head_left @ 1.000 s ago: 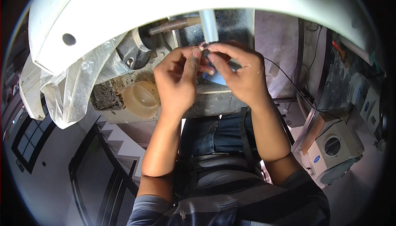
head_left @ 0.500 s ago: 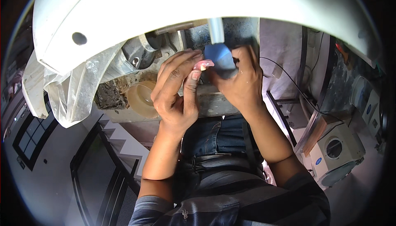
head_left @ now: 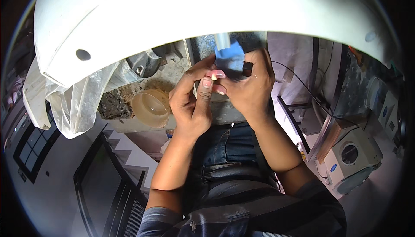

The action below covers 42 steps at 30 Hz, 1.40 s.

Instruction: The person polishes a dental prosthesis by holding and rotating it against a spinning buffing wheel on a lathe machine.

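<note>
My left hand pinches a small pink denture between thumb and fingers. A pale tooth shows on its edge, above my thumb tip. A second pink part with pale teeth shows just below, between the two hands; I cannot tell if it belongs to the same piece. My right hand is closed at a blue sheet, which looks like abrasive paper or cloth, right beside the denture. The end of a grey metal rod meets the sheet's upper edge. My right fingertips are partly hidden.
A white hood arches over the hands. To the left are a clear plastic bag, a grey metal machine part and a translucent tan bowl on the worn bench. A boxy cream machine stands low at right, near a black cable.
My left hand has shifted slightly right, its fingers drawn in closer to the right hand. The blue sheet, blurred before, now shows more sharply. The hood sits lower in view.
</note>
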Motion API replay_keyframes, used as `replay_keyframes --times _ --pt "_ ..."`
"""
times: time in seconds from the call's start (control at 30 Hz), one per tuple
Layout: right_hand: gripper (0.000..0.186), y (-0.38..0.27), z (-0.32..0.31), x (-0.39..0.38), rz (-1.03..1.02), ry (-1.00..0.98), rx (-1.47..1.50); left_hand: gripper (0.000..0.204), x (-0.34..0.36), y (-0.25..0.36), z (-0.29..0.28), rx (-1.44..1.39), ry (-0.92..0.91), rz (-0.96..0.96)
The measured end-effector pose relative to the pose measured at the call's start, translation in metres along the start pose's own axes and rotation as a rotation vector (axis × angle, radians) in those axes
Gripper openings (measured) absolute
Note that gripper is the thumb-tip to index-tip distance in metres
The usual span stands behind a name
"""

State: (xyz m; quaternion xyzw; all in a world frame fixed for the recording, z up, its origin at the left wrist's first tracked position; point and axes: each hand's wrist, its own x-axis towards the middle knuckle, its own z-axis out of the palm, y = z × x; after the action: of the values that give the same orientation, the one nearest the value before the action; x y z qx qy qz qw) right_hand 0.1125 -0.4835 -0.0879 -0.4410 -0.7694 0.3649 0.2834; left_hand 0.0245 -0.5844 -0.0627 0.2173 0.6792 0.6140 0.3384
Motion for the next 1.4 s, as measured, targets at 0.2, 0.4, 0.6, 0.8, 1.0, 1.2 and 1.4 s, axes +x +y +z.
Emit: replay_keyframes --times 0.2,0.4,0.6,0.8,1.0,1.2,1.4 --pt "0.044 -0.003 0.002 0.008 -0.096 -0.02 0.02 0.021 -0.005 0.006 -0.003 -0.101 0.034 -0.018" --pt "0.046 0.012 -0.011 0.01 -0.077 -0.042 -0.022 0.02 -0.013 0.004 -0.006 -0.168 -0.064 -0.026" --pt "0.04 0.005 -0.096 0.018 -0.023 0.066 0.089 0.02 -0.058 0.019 -0.044 -0.066 0.074 -0.016" --pt "0.039 -0.009 -0.125 0.02 -0.049 0.044 0.116 0.021 -0.129 0.012 -0.07 -0.019 0.212 -0.144" --pt "0.049 0.014 -0.061 0.006 -0.266 -0.284 -0.09 0.021 -0.192 0.019 -0.058 0.068 0.407 -0.168" --pt "0.059 0.025 -0.01 -0.004 -0.26 -0.875 -0.348 0.022 -0.26 0.034 -0.053 0.225 0.473 -0.161" --pt "0.096 0.055 0.015 0.059 -0.463 -0.629 -0.464 0.02 -0.306 0.043 -0.044 0.239 0.605 -0.109"
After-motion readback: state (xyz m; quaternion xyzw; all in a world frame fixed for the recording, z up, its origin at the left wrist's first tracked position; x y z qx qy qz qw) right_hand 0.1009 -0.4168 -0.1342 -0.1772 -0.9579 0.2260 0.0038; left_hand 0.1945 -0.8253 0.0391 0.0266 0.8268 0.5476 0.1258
